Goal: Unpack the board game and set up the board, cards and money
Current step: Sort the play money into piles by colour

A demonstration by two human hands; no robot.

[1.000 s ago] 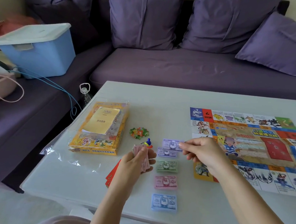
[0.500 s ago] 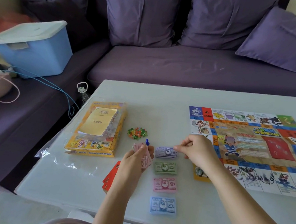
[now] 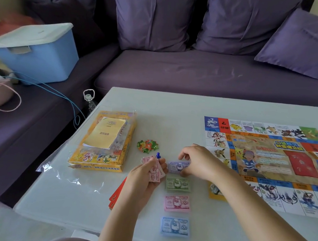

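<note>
The game board (image 3: 269,165) lies unfolded at the table's right. A column of money stacks sits in front of me: purple (image 3: 176,166), green (image 3: 178,184), pink (image 3: 177,203) and blue (image 3: 175,226). My left hand (image 3: 144,179) grips a fan of pink notes (image 3: 154,170) just left of the column. My right hand (image 3: 197,161) is over the purple stack, with curled fingers and thumb pinching its right end. A yellow card stack (image 3: 215,191) peeks out under my right forearm. Red cards (image 3: 115,196) lie partly hidden behind my left wrist.
The yellow game box (image 3: 100,159), with a rule booklet (image 3: 105,132) on it, lies on a clear plastic bag (image 3: 69,177) at the table's left. A pile of green-orange tokens (image 3: 147,145) and a blue pawn (image 3: 158,155) sit nearby. A blue storage bin (image 3: 39,56) stands on the purple sofa (image 3: 200,75).
My right hand has come down and left onto the purple stack, bringing a purple note to it. My left hand still holds the pink notes in about the same place.
</note>
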